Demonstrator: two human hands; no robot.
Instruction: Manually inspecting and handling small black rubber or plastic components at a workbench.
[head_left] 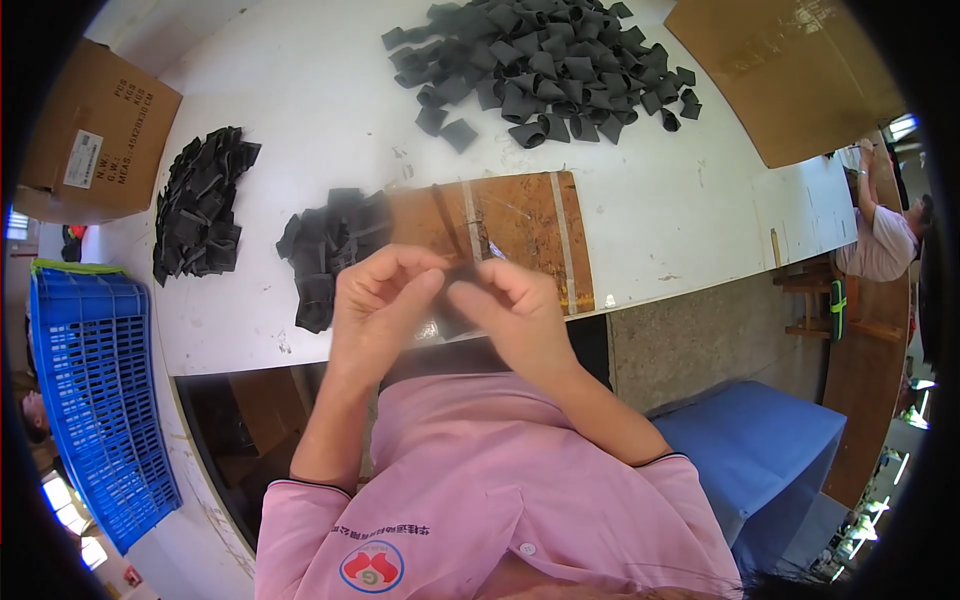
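Note:
My left hand [383,302] and my right hand [517,308] meet above the near edge of the white table [680,225]. Between their fingertips they pinch a small black fabric piece [460,279], partly covered by the thumbs and somewhat blurred. Under and beyond the fingers lies a worn brown board [540,225] with pale strips of tape across it. A dark narrow strip [445,220] runs over the board toward my hands. Just left of the board, close to my left hand, is a heap of flat black fabric pieces [318,255].
A large pile of black fabric loops [560,70] covers the table's far side. Another heap of flat black pieces [205,200] lies left. Cardboard boxes [125,130] stand left and far right. A blue plastic crate [105,400] sits at left. Another person [885,235] works at far right.

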